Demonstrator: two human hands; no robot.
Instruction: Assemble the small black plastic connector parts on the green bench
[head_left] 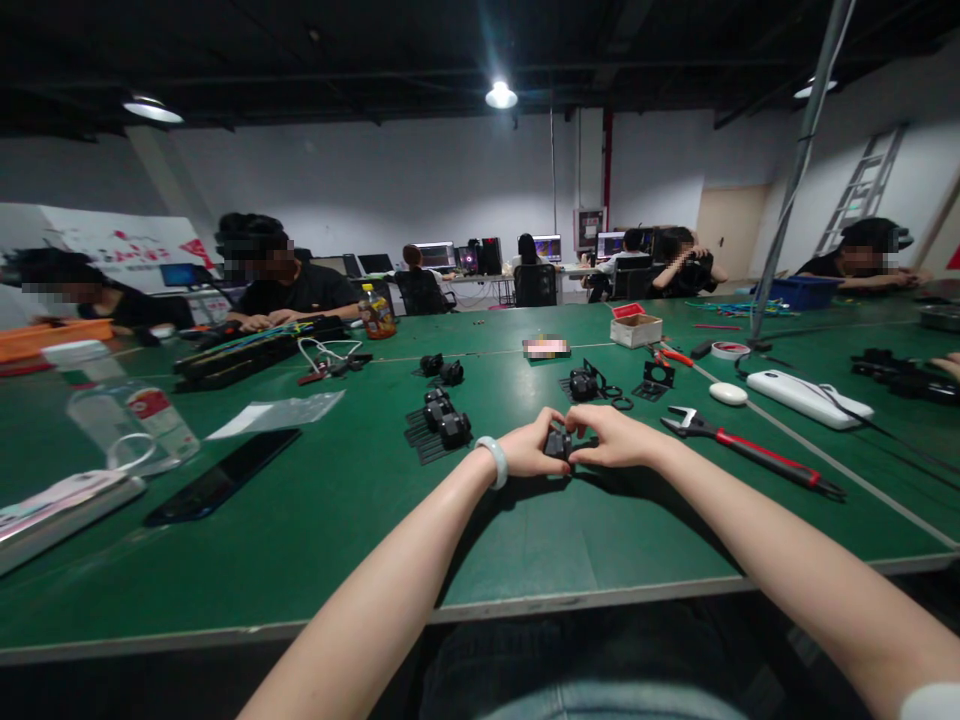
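Green bench [315, 520]: L hand [531, 450] + R hand [611, 440] both pinched on small black part [558, 443]; adj. wrench [750, 452] nearby, R side.

On the surface [337, 520], a small part [559, 443] is sitting between both hands; a wrench [750, 450] is lying to their right, a phone [223, 476] left, and what may be motors [447, 418] behind.

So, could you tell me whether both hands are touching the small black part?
Touching. The head view shows the left hand and right hand closed around the small black part, fingers pressed on both sides.
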